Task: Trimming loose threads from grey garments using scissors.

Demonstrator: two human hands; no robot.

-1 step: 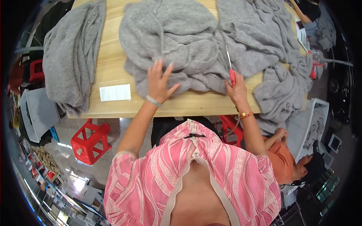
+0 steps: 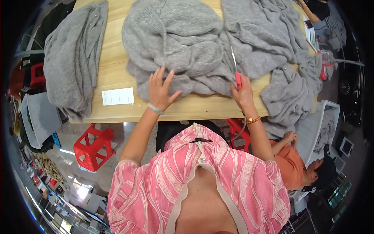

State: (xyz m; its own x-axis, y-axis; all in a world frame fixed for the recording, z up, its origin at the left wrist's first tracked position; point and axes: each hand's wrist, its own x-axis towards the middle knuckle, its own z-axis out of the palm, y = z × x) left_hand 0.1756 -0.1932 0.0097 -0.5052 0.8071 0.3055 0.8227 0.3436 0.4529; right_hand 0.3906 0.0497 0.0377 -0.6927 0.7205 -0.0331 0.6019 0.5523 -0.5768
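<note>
A heap of grey knitwear [image 2: 175, 43] lies bunched on the table in front of me. My left hand [image 2: 160, 89], fingers spread, rests against its near left edge. In my right hand [image 2: 242, 93], closed fingers grip a red-handled tool with a thin metal blade [image 2: 234, 60], its tip pointing away from me over the cloth. Whether the tool has one blade or two closed ones is unclear. Beyond and right of it spreads another grey knit piece [image 2: 255, 33].
Folded grey knitwear [image 2: 74, 58] covers the left of the wooden table [image 2: 113, 74], beside a white paper slip [image 2: 118, 96]. More grey knit [image 2: 290, 93] hangs over the right edge. A red stool [image 2: 93, 146] stands left; a person in orange [image 2: 290, 167] sits at right.
My left hand has shifted slightly left and nearer to me. My right hand and the tool have moved a little left. The knit heap looks much the same.
</note>
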